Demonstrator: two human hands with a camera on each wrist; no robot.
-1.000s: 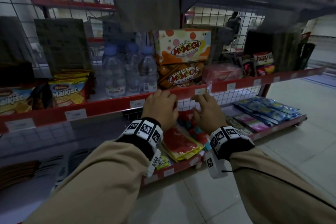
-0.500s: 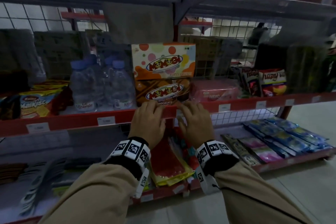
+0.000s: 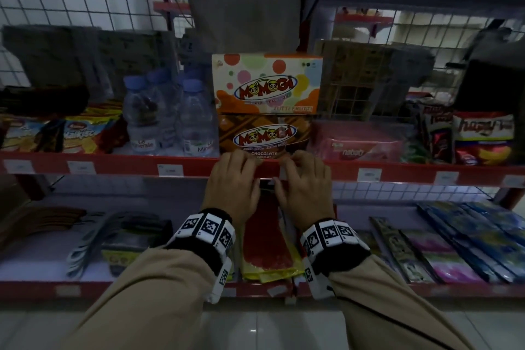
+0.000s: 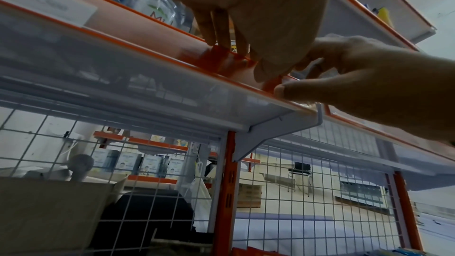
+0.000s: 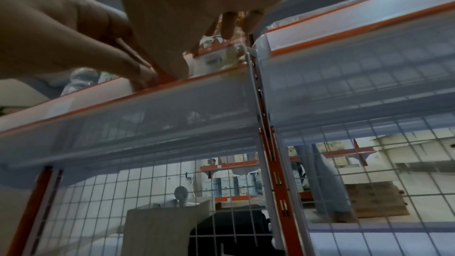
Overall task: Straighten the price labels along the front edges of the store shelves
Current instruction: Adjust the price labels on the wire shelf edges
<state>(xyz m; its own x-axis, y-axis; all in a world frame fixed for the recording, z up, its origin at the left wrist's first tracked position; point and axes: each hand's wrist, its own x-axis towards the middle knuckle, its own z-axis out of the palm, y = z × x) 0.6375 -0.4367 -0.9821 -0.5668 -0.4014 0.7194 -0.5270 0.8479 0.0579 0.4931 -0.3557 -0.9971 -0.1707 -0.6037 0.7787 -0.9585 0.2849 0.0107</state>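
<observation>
The middle shelf's red label strip [image 3: 199, 167] carries white price labels such as one to the left [image 3: 170, 170] and one to the right [image 3: 368, 174]. Both hands sit side by side on the strip below the Momogi chocolate box [image 3: 265, 138]. My left hand [image 3: 244, 165] hooks its fingers [image 4: 221, 32] over the strip's top edge, with the thumb on the front. My right hand [image 3: 298, 165] pinches the strip the same way. In the right wrist view a white price label [image 5: 209, 61] sits in the strip just beside the right thumb [image 5: 172, 65]. In the head view the hands hide that label.
Water bottles [image 3: 181, 119] and Malkist packs [image 3: 82, 136] stand left of the boxes; pink wafer packs [image 3: 358, 148] and snack bags [image 3: 483, 136] stand to the right. The lower shelf [image 3: 71, 290] holds flat packets. A wire grid [image 3: 85, 8] backs the shelves. Tiled floor lies below.
The head view has swung to face the shelf squarely. Both hands stay on the strip and have drawn closer together, now covering the label that showed beside the right fingers.
</observation>
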